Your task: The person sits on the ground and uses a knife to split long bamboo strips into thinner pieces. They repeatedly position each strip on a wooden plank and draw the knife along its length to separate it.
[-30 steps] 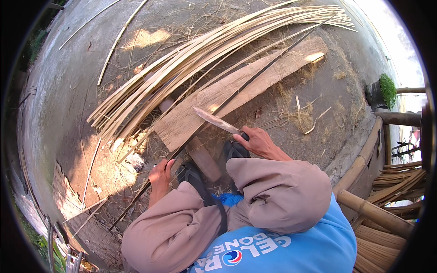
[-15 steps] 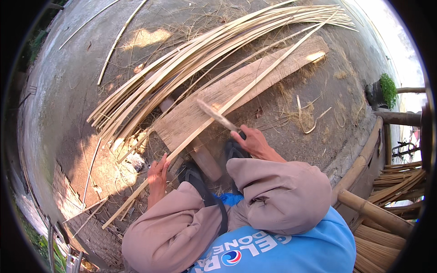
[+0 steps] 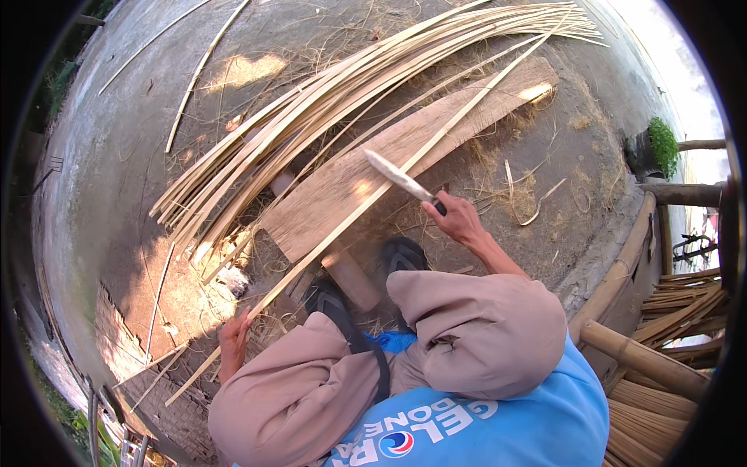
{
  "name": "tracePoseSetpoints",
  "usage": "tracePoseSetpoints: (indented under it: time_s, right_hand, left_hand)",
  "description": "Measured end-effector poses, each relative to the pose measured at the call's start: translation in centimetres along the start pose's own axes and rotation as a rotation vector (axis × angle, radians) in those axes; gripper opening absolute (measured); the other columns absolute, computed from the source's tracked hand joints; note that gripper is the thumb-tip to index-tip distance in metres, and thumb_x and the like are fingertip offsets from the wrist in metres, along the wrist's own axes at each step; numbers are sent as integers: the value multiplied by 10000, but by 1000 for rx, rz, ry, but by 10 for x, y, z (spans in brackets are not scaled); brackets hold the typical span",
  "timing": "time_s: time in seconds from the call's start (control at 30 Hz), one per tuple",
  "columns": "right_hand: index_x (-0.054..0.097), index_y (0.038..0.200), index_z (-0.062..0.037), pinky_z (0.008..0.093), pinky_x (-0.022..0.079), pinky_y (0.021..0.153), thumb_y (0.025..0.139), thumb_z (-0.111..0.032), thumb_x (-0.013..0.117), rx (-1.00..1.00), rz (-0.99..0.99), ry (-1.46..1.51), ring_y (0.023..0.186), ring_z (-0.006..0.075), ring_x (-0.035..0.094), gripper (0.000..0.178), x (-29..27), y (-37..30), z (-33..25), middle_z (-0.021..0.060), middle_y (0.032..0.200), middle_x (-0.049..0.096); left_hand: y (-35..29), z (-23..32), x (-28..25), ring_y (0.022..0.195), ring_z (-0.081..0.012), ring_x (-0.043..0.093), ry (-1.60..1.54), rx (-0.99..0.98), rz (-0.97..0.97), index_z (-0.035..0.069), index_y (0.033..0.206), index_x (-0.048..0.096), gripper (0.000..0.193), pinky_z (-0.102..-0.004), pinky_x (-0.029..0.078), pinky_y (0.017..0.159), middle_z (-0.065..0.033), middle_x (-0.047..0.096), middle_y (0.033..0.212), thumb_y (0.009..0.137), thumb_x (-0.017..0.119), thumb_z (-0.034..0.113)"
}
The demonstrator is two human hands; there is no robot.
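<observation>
A long pale bamboo strip [image 3: 354, 215] slants from beside my left knee, up across a wooden plank [image 3: 319, 206], to the far right. My left hand [image 3: 233, 341] is closed around this strip near its lower end. In my right hand [image 3: 457, 219] is a knife [image 3: 401, 176] with a dark handle, gripped in curled fingers. Its long blade points up and left and lies across the strip, over the plank; whether it touches the strip I cannot tell.
Beyond the plank lies a large bundle of bamboo strips [image 3: 311, 113]. A wooden block [image 3: 350, 280] is under the plank's near side, between my sandalled feet. Shavings litter the ground. At right, a bamboo rail [image 3: 646, 359] borders more stacked strips [image 3: 650, 420]. A potted plant [image 3: 662, 148] stands far right.
My right hand has moved right and up with the knife, farther along the strip. My left hand has slid down and left, toward the strip's lower end.
</observation>
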State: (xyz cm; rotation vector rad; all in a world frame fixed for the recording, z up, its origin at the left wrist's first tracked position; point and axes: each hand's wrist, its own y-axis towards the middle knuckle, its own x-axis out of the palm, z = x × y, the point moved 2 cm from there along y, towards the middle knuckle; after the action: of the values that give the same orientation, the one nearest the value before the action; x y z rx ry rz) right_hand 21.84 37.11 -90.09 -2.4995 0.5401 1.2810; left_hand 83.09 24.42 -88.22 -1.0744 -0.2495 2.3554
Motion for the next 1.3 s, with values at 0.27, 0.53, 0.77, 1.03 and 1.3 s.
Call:
tracePoseSetpoints:
  time_s: [0.27,0.53,0.77,1.03,1.3]
  right_hand:
    - [601,783,42,461,456,567,1002,-546,582,301,195,79,539,329,568,628,-43,32,56,226,614,577]
    - [607,846,-13,506,509,589,1014,-550,548,183,-34,-15,623,406,669,565,-21,-1,11,225,638,634]
    - [603,832,-3,500,514,588,1002,-554,569,-31,-52,-41,624,404,672,578,0,3,-23,220,632,629]
    - [644,823,57,506,489,674,1005,-605,518,519,314,51,688,431,668,698,-89,65,114,266,686,647]
    - [592,839,33,529,481,653,1009,-543,568,278,-35,152,710,465,659,601,5,4,-27,280,673,621]
  left_hand:
    - [1,54,23,626,-236,587,195,131,128,31,956,692,192,-366,443,587,-109,622,701,969,715,221]
    - [31,107,51,593,-256,569,70,139,150,34,943,685,213,-378,451,589,-138,639,703,972,715,243]
    - [32,106,43,561,-143,472,59,55,75,16,931,687,188,-314,371,536,-70,571,649,964,731,195]
    - [-41,-31,-59,858,-125,634,-135,-435,-285,-6,1062,725,316,-303,498,751,-107,721,998,925,783,273]
    - [112,140,96,650,-116,605,-215,-116,-324,-13,875,723,578,-282,471,614,-61,651,689,964,667,555]
